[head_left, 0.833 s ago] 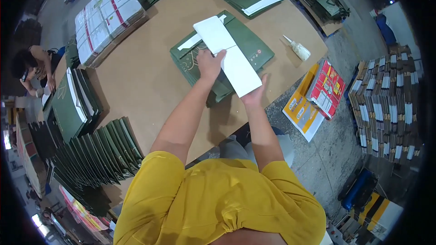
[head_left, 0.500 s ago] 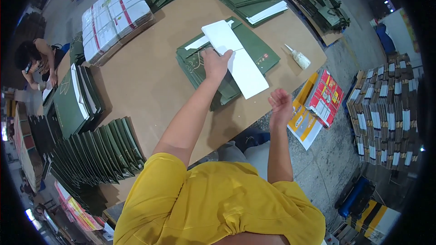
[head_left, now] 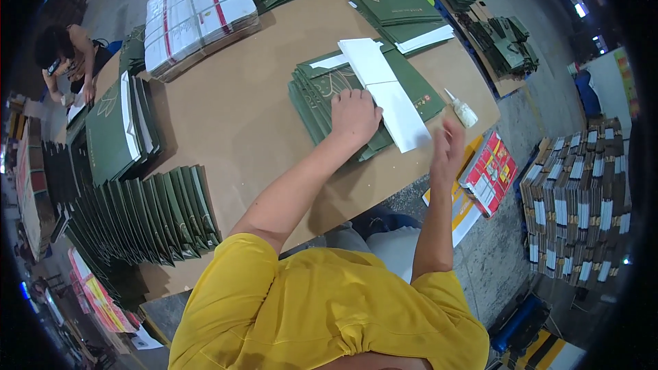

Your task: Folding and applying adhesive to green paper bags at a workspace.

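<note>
Left hand (head_left: 354, 116) presses flat on green folders (head_left: 329, 96); right hand (head_left: 447, 147) hovers, fingers spread.

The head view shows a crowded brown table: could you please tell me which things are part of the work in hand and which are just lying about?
In hand:
- left hand pressing the stack of flat dark green paper bags
- long white card strip across it
- right hand, empty, raised near the small white glue bottle

Lying about:
- white-wrapped bundles
- fanned green bags
- red and yellow cartons
</note>
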{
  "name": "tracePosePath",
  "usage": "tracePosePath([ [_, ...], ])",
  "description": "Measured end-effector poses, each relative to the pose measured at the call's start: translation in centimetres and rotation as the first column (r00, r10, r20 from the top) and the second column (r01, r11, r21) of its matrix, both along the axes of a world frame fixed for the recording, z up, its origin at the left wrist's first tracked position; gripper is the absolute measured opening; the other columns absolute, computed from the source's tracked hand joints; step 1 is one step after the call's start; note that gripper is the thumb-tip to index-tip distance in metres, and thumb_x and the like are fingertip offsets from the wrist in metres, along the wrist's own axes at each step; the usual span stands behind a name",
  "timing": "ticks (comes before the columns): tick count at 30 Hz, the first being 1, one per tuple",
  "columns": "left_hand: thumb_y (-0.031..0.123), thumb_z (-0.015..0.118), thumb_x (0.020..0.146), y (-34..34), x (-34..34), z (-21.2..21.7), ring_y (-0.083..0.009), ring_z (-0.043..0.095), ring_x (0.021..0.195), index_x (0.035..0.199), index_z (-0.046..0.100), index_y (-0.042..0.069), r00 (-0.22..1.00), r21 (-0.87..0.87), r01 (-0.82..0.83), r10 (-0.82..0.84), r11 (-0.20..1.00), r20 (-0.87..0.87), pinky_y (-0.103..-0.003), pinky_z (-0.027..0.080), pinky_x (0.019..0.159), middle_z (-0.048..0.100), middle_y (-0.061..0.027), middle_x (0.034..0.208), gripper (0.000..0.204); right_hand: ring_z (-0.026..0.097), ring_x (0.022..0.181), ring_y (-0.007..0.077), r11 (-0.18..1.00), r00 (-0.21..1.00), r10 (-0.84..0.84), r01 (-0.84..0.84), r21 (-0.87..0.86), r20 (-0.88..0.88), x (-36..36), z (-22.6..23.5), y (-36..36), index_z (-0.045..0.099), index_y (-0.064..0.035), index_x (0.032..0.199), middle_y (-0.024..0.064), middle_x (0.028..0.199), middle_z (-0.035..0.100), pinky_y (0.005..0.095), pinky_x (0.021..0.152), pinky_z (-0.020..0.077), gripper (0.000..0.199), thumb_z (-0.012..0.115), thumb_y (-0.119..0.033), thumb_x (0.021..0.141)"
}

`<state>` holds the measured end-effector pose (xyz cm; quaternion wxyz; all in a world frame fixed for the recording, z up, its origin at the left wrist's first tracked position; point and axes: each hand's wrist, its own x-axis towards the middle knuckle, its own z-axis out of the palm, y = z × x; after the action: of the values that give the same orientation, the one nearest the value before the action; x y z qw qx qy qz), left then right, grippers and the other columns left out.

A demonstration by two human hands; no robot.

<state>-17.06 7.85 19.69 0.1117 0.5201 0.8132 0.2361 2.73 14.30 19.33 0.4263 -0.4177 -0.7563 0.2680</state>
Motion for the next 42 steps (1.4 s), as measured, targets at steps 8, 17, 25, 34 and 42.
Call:
tracePosePath([
  [8,0.010,0.053,0.076,-2.6,0.6,-7.2,-0.0339,0.049,0.103,0.094,0.058,-0.004,0.991,0.388,0.047,0.006,0.920,-0.133,-0.045,0.035,0.094,0.056,-0.0203,0.103,0.024,0.047,0.112,0.0402,0.938,0.767,0.344,-0.303,-0.168,0.542,-7.6,-2.7,2.7,0.051,-0.0024,0.123,0.0210,0.122,0.051,0.0471,0.096,0.0369,0.059,0.071,-0.026,0.073],
  [17,-0.003,0.050,0.069,-3.3,0.9,-8.1,-0.0358,0.045,0.088,0.081,0.049,-0.001,0.996,0.510,-0.041,-0.003,0.859,0.084,-0.044,0.038,0.080,0.045,-0.0184,0.087,0.013,0.042,0.118,0.0340,0.964,0.767,0.234,-0.261,-0.044,0.597,-8.1,-4.7,-0.1,0.051,-0.0059,0.125,0.0153,0.134,0.044,0.0496,0.095,0.0316,0.067,0.072,-0.034,0.068],
  [25,0.003,0.053,0.070,-3.8,0.3,-4.0,-0.0352,0.045,0.089,0.086,0.050,0.001,0.992,0.514,-0.030,-0.036,0.857,0.118,-0.047,0.037,0.084,0.047,-0.0167,0.088,0.016,0.045,0.112,0.0353,0.941,0.841,0.194,-0.305,0.145,0.505,-7.7,-1.7,-0.1,0.052,-0.0032,0.121,0.0171,0.126,0.049,0.0466,0.092,0.0359,0.060,0.069,-0.034,0.073],
  [34,0.012,0.054,0.073,-4.9,0.8,-1.8,-0.0349,0.046,0.103,0.093,0.054,0.001,0.998,0.473,0.029,-0.053,0.881,0.037,-0.052,0.027,0.103,0.051,-0.0174,0.095,0.023,0.049,0.105,0.0357,0.909,0.831,0.167,-0.338,0.243,0.530,-7.5,0.9,0.6,0.052,-0.0013,0.119,0.0181,0.116,0.054,0.0462,0.085,0.0405,0.058,0.069,-0.036,0.075],
  [42,0.014,0.055,0.075,-5.4,1.5,-3.5,-0.0359,0.045,0.110,0.097,0.055,-0.002,1.000,0.471,0.019,-0.026,0.882,0.008,-0.052,0.028,0.104,0.053,-0.0182,0.102,0.028,0.049,0.107,0.0365,0.916,0.752,0.205,-0.373,0.148,0.626,-6.2,0.4,-0.1,0.052,-0.0029,0.121,0.0189,0.122,0.051,0.0471,0.086,0.0404,0.067,0.072,-0.041,0.070],
])
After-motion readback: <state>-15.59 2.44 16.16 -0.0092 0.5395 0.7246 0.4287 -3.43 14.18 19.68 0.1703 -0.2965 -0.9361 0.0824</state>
